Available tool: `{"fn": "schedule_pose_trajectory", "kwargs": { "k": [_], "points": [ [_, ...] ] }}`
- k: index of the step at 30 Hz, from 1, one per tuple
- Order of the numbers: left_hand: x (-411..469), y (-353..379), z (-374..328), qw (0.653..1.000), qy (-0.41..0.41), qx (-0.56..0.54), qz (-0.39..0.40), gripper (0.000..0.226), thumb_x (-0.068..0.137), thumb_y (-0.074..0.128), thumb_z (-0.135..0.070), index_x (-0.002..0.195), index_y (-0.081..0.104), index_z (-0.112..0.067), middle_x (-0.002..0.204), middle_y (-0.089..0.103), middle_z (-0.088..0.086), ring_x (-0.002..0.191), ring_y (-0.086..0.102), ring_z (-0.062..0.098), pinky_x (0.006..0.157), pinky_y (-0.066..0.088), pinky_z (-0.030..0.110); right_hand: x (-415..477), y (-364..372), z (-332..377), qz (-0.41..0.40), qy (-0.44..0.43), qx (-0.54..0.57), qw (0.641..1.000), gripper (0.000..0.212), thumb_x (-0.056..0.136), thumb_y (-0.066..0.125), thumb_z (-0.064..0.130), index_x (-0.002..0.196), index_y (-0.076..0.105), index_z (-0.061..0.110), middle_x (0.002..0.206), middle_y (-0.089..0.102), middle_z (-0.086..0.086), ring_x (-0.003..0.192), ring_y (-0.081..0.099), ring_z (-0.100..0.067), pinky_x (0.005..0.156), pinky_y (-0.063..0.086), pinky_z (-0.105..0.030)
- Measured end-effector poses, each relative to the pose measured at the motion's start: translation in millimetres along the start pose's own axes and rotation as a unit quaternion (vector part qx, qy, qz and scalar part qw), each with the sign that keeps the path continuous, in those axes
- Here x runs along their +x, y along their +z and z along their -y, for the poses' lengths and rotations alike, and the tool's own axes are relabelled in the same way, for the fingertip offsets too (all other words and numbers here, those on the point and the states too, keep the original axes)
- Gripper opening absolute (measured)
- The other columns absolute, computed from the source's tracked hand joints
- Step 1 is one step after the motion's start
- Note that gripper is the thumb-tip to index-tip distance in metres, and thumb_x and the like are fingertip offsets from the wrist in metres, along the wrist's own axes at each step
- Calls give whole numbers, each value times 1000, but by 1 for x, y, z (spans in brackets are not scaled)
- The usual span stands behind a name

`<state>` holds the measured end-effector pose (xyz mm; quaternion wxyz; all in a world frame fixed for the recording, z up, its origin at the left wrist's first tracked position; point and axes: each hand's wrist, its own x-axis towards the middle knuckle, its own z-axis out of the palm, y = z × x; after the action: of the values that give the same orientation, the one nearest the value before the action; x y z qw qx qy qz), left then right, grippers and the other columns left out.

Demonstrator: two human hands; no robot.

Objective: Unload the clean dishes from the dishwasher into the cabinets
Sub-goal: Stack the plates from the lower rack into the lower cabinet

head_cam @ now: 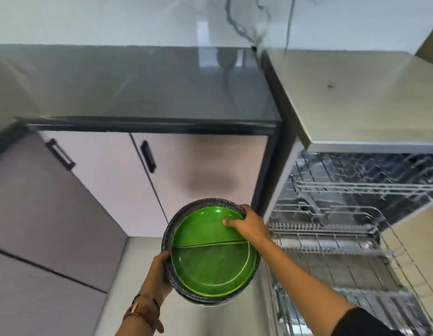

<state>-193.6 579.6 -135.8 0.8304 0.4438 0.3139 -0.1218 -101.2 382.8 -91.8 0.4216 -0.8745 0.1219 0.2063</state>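
- The stack is in the air, just left of the open dishwasher [356, 98] and in front of the lower cabinet doors [198, 166]. It's a green divided plate [210, 258] nested on top of some dark speckled plates [201, 300]. Can't count how many.
- Both hands are full. The left hand [158, 272] is wrapped round the near-left rim of the dark plates. The right hand [249, 224] clamps the far-right rim, thumb [226, 222] pressing down on the green one.
- That thumb is the smart bit imo. The green plate sits loose inside the others, so pinning it should stop it skating if the stack tips.
- I'd keep the stack level and close to the body, since a rim grip on stacked plates looks easy to lose.
- Snag: the cabinet doors look shut, with the black handle [147, 156] near the seam, and there's no spare hand.
- My call would be to park the stack on the dark surface [138, 88] above, open the door, then pick it back up with both hands. Or slide the left palm under the bottom plate and pull the handle with the right.
- Watch the pulled-out lower rack [332, 251] by the right forearm. It's an easy elbow bump when turning.
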Motion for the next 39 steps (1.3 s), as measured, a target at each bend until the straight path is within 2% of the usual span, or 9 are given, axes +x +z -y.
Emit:
{"fn": "schedule_pose_trajectory", "kwargs": {
  "k": [5,8,9,13,18,24,27,32,39],
  "points": [
    [-21,-55,-51,996,47,-53,-48,63,95,33,-11,46,72,-4,49,68,11,43,67,20,42,56,27,1,44,80,68,-46,-4,997,89,70,54,75,140,37,23,144,43,-9,130,43,-30,105,37,-42],
    [-23,-92,-74,993,59,-69,-80,64,96,34,-10,46,72,-4,48,67,11,42,66,19,41,55,28,10,63,127,1,-69,19,997,77,72,45,80,115,54,17,125,57,-9,113,53,-26,95,41,-39],
    [-24,-104,-81,992,61,-68,-87,64,96,33,-10,45,71,-3,47,67,11,40,65,19,40,55,27,13,69,143,-19,-87,31,996,70,75,49,74,112,55,16,122,57,-10,112,54,-25,95,41,-39],
    [-24,-141,-102,991,62,-71,-94,65,96,33,-10,42,69,-2,43,65,10,37,63,18,37,53,25,25,92,204,-11,-174,41,984,62,89,60,35,139,40,5,144,43,-13,132,42,-28,106,34,-33],
    [-22,-176,-112,990,61,-86,-97,61,95,34,-8,46,71,-1,47,67,11,41,65,18,41,56,27,40,112,254,-5,-167,79,983,44,93,55,23,133,49,4,137,52,-14,125,48,-31,100,38,-32],
    [-18,-202,-117,988,51,-114,-96,60,94,33,-8,49,71,0,52,69,13,44,67,21,42,56,30,51,129,260,25,-52,192,980,39,99,43,26,131,41,4,136,46,-19,125,44,-34,99,42,-46],
    [-17,-213,-117,986,44,-124,-100,61,94,33,-10,48,72,-2,53,69,13,45,68,22,42,56,30,50,134,260,41,-44,199,978,38,101,32,35,116,51,6,116,53,-14,123,45,-31,100,39,-44],
    [-22,-225,-116,983,53,-139,-107,62,95,32,-11,47,71,-2,52,69,12,44,68,22,40,56,31,51,144,239,-31,-124,127,984,48,99,24,50,74,51,18,93,56,-5,87,52,-23,82,43,-36],
    [-40,-231,-115,978,78,-149,-126,65,95,31,-12,45,72,-7,52,70,8,45,68,17,41,56,27,23,146,198,-49,-216,70,973,46,101,29,39,80,59,10,93,67,-18,84,60,-28,65,39,-27]
  ]
}}
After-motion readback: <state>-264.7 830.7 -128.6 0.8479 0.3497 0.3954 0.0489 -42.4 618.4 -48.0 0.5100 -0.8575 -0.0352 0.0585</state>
